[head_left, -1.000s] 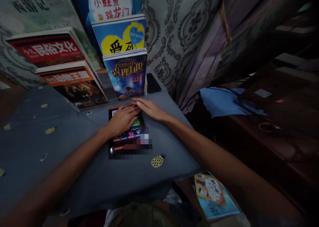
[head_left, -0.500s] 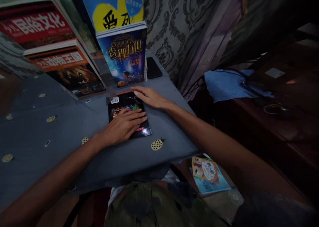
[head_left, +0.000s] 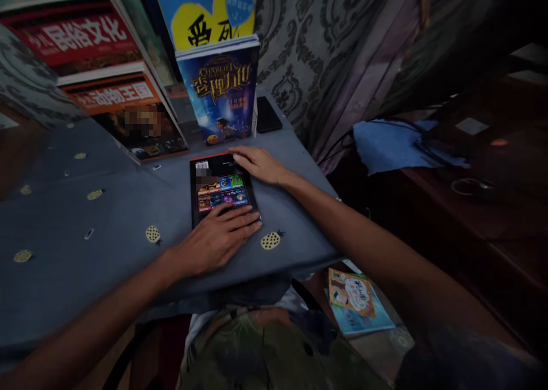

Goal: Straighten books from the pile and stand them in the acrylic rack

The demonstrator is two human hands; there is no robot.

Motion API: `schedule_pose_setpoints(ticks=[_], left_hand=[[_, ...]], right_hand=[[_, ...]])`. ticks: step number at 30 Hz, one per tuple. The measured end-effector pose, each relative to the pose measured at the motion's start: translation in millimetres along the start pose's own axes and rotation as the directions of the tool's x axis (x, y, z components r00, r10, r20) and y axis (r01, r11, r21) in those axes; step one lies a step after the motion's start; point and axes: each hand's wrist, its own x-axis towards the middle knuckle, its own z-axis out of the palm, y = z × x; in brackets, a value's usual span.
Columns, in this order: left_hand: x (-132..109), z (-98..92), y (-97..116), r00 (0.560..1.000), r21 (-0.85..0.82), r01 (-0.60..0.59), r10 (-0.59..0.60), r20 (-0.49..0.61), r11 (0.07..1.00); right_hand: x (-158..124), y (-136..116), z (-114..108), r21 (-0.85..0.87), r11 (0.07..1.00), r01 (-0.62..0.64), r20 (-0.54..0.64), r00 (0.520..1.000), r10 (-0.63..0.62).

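A black book (head_left: 220, 179) with a barcode and small coloured pictures lies flat on the grey-blue tablecloth (head_left: 111, 230). Across its near end rests my left hand (head_left: 222, 236), palm down and fingers stretched out, covering that edge. My right hand (head_left: 259, 164) lies at the book's far right corner, fingers extended, the tips touching the edge there. Just beyond stands an upright blue book (head_left: 220, 96) with gold lettering, in front of a blue and yellow book (head_left: 205, 13).
On the left stand a book with an orange title band (head_left: 128, 110) and a red-banded book (head_left: 77, 33). A black phone (head_left: 269, 115) lies behind the blue book. Lower right, below the table, are picture books (head_left: 357, 301); a blue cloth (head_left: 389, 144) lies farther right.
My left hand has slid from the middle of the black book toward its near edge, uncovering the small pictures. The right hand stays at the far corner. The view has shifted slightly.
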Motion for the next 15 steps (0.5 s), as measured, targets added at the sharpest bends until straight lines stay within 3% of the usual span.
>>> schedule_pose_setpoints(ticks=[8,15], left_hand=[[-7.9,6.9,4.9,0.999,0.062,0.005,-0.002,-0.044,0.998],[-45.5,1.8,4.3,0.989,0.115,0.065,-0.049,-0.139,0.991]], right_hand=[[-3.8,-1.4,7.3,-0.106,0.994,0.003,0.052,0.999,0.003],[-5.6,-3.5,6.0,-0.128,0.992,0.015,0.071,0.997,-0.006]])
